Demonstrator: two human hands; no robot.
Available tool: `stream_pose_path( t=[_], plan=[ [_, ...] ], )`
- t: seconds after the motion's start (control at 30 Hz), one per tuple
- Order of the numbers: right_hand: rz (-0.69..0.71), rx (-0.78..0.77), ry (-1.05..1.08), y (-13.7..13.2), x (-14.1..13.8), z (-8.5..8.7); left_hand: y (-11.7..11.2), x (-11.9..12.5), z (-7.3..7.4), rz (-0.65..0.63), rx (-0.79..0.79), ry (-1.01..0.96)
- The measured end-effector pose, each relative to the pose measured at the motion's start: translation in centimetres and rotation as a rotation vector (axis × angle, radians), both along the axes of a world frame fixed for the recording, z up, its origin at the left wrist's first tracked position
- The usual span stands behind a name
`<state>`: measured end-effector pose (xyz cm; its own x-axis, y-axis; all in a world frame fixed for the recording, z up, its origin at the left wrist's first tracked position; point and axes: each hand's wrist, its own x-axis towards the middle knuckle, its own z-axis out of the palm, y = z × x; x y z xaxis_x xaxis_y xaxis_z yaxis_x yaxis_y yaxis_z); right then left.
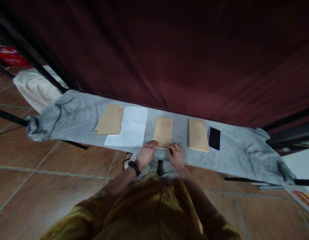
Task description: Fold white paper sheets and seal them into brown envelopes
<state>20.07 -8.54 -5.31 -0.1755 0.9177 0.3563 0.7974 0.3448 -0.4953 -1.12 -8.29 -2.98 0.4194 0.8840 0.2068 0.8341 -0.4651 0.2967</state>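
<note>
A gray cloth [76, 115] is covering a narrow bench that is running across the view, its ends bunching into folds. Behind it a dark red curtain [154, 60] is hanging, while black metal bars [41, 68] are framing the left side. Below, brown floor tiles [76, 160] with pale joints are showing. In the middle of the cloth a single brown envelope [163, 130] is lying, its near edge facing the person. The left hand [147, 152] is touching its near left corner and the right hand [176, 154] its near right corner, fingers curling in close; I cannot tell whether either is pinching the paper or merely pressing it. To the left, white paper [132, 128] is lying partly under overlapping envelopes [110, 119]; to the right, a stack of envelopes [198, 134] is sitting just beside a dark-screened phone [214, 138]. Farther left, a striped cloth [40, 88] is draping near the floor.
</note>
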Motion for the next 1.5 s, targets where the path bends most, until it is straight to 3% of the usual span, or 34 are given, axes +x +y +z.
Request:
stream_pose_path(
  t=[0.33,0.6,0.87,1.23,1.5],
  plan=[
    [-0.031,0.007,-0.029,0.0,-0.2,-0.3,-1.0,0.5,0.6,-0.047,0.051,0.276],
    [-0.082,0.001,-0.072,0.1,-0.5,-0.4,-1.4,0.2,0.6,-0.075,0.090,0.266],
    [-0.108,-0.016,-0.087,0.3,-0.6,-0.5,-2.6,0.0,-0.9,-0.185,0.109,0.159],
    [-0.101,-0.021,-0.088,0.2,-0.6,-0.1,-2.9,0.4,-2.1,-0.165,0.089,0.148],
    [-0.050,0.008,-0.018,-0.6,-1.1,0.4,-3.0,0.6,-1.9,-0.163,0.065,0.135]
  ],
)
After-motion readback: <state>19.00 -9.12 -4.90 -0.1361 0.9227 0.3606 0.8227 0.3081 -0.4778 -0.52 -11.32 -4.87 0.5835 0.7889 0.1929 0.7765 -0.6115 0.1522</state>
